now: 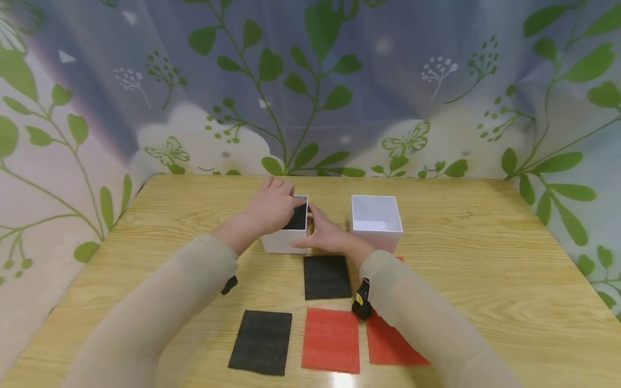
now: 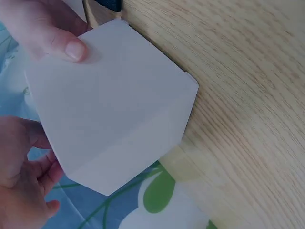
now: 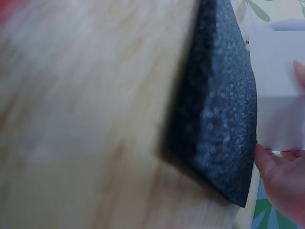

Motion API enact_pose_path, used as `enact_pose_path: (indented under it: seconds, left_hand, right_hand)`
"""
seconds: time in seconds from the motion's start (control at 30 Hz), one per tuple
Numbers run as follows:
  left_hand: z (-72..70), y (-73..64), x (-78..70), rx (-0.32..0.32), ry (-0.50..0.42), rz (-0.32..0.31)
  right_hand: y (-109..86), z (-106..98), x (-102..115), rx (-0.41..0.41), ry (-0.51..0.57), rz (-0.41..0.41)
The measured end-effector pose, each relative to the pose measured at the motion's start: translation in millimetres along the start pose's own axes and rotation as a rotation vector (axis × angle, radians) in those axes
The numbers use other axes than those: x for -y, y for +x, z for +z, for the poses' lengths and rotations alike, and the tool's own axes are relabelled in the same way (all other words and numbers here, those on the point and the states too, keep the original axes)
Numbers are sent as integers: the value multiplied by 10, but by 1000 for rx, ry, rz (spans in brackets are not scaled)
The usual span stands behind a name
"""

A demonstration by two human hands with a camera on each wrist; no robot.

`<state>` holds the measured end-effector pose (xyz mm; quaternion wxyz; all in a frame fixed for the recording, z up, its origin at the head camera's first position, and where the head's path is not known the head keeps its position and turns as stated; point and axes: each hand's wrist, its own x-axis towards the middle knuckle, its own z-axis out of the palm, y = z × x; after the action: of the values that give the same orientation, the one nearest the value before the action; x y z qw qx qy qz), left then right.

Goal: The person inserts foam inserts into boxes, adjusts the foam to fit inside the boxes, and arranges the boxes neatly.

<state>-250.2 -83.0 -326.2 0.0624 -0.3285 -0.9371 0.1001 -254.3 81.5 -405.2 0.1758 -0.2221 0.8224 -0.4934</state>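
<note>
A white open-topped box (image 1: 286, 242) stands at the back of the table, with a black square piece (image 1: 296, 218) inside its opening. My left hand (image 1: 271, 205) reaches over the box's top, one finger stretched across the black piece toward the right rim. In the left wrist view, the left hand (image 2: 19, 176) has fingers at the box's top edge. Gripping the right side is my right hand (image 1: 330, 234), its thumb on the front wall and fingers round the far side. In the right wrist view, the white wall (image 3: 276, 86) shows past a black square (image 3: 219, 109).
A second white box (image 1: 375, 237) stands to the right, open at the top. On the wooden table lie black squares (image 1: 327, 277) (image 1: 262, 342) and red squares (image 1: 331, 340) (image 1: 393, 342), one partly under the right sleeve. A leaf-patterned curtain (image 1: 310, 108) hangs behind.
</note>
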Motion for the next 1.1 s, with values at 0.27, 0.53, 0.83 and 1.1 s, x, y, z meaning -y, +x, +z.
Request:
enact_pose_path:
  seconds: [0.27, 0.53, 0.83, 1.1]
  left_hand:
    - [0, 138, -2, 115, 3, -39]
    - [-27, 185, 18, 201, -14, -53]
    - [-178, 72, 17, 121, -121, 73]
    - [-81, -68, -19, 88, -204, 198]
  right_hand:
    - [-7, -9, 15, -3, -43, 43]
    - [-15, -2, 22, 2, -60, 76]
    - [-9, 3, 2, 10, -58, 67]
    - [-6, -2, -8, 13, -20, 42]
